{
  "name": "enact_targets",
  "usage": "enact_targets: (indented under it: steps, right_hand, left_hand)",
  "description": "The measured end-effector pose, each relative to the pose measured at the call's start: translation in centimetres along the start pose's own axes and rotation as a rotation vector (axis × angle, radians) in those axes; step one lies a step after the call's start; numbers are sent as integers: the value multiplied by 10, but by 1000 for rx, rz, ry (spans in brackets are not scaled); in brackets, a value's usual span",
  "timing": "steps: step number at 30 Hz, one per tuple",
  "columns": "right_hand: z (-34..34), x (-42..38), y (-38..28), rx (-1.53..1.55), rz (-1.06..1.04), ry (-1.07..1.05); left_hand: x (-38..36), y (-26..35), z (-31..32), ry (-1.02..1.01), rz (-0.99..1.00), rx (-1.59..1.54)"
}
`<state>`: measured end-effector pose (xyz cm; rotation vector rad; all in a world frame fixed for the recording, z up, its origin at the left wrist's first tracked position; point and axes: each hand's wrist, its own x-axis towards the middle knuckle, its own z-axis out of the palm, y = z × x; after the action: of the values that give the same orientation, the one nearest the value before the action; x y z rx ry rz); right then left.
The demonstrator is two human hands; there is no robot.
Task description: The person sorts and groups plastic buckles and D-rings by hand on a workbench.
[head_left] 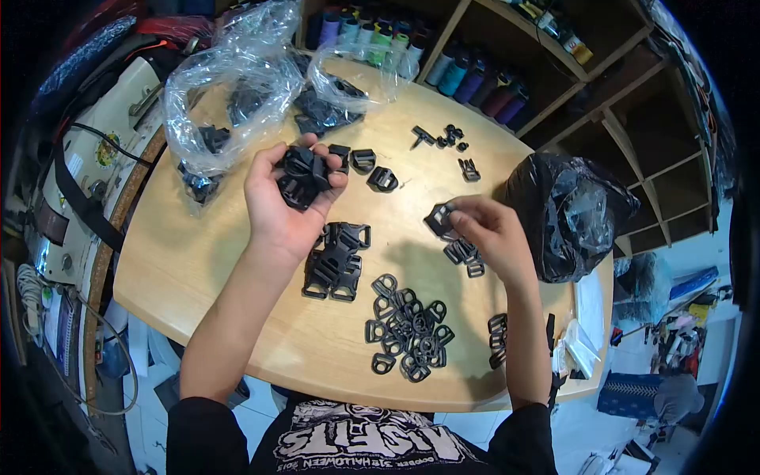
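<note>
My left hand [286,204] is raised palm up over the wooden table [237,317], its fingers curled around a bunch of black plastic buckle pieces [303,176]. My right hand [492,229] is lower and to the right, pinching a single black buckle piece [439,219] between thumb and fingers. Just below that hand lie a few small black buckle parts [465,255]. A stack of larger buckles [339,261] rests under my left wrist. A heap of several black D-rings [408,328] lies near the front edge.
Clear plastic bags [229,87] holding black parts lie at the back left. A black plastic bag [570,214] stands at the right. Loose black parts [447,138] are scattered at the back. Shelves with thread spools [475,79] stand behind; a sewing machine [87,158] is left.
</note>
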<state>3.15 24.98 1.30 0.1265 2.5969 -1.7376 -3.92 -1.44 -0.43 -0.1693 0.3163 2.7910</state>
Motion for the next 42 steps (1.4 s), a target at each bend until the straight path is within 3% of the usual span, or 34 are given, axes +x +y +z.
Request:
enact_targets:
  steps: [1,7,13,17,19,20,25,26,27,29,31,33,36,41,42]
  right_hand:
    - [-1,-6,2,-22,46,-71]
    - [21,12,-1,-27,81,-8]
    - [58,74,-8,-405,-139,129]
    - [70,98,-6,-442,-110,13]
    - [78,105,13,-497,-443,331]
    - [79,101,5,-454,-483,359]
    - [80,57,-63,-139,-535,179]
    - [79,51,-73,-154,-555,96]
    - [79,47,-77,-169,-575,14]
    - [79,48,-79,-249,-647,-4]
    - [80,50,-81,-258,-548,-76]
    - [79,60,-78,-252,-632,-80]
    - [67,60,-85,-166,-222,-387]
    - [58,58,-68,-269,-205,-385]
    - [56,58,-60,-160,-170,-405]
  left_hand:
    - [-1,0,0,-8,-3,-9]
    - [-1,3,1,-7,29,55]
    - [1,8,2,-40,-4,55]
    - [1,6,3,-69,-20,78]
    - [-1,3,7,-27,2,103]
    - [-1,2,8,-38,-30,121]
    - [-3,-3,3,-82,-198,180]
    - [-10,-9,17,63,-176,301]
    - [-15,-13,24,64,-180,302]
    - [-20,-17,32,255,-174,453]
    - [-17,-18,26,209,-228,464]
    - [-15,-18,19,66,-298,490]
    - [-15,-21,18,37,-346,516]
    - [-12,-27,11,7,-429,636]
    - [-13,-29,12,23,-443,638]
